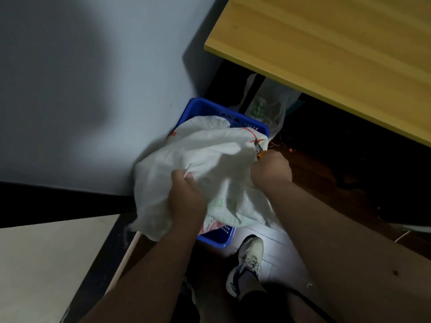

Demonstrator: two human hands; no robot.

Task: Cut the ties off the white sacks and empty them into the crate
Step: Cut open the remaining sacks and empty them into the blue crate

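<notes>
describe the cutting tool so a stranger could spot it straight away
Start at the blue crate on the floor beside the wall, under the wooden table. A white sack lies over it. At the sack's far right edge, the right hand grips the cutter: orange handle, short metal tip against a red tie.

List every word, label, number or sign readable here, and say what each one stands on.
No text can be read.
White sack held over the blue crate: green print near the left hand and red marks at its edges, all too blurred to read.
Plastic bag under the wooden table: a green printed design, too blurred to read.
</notes>
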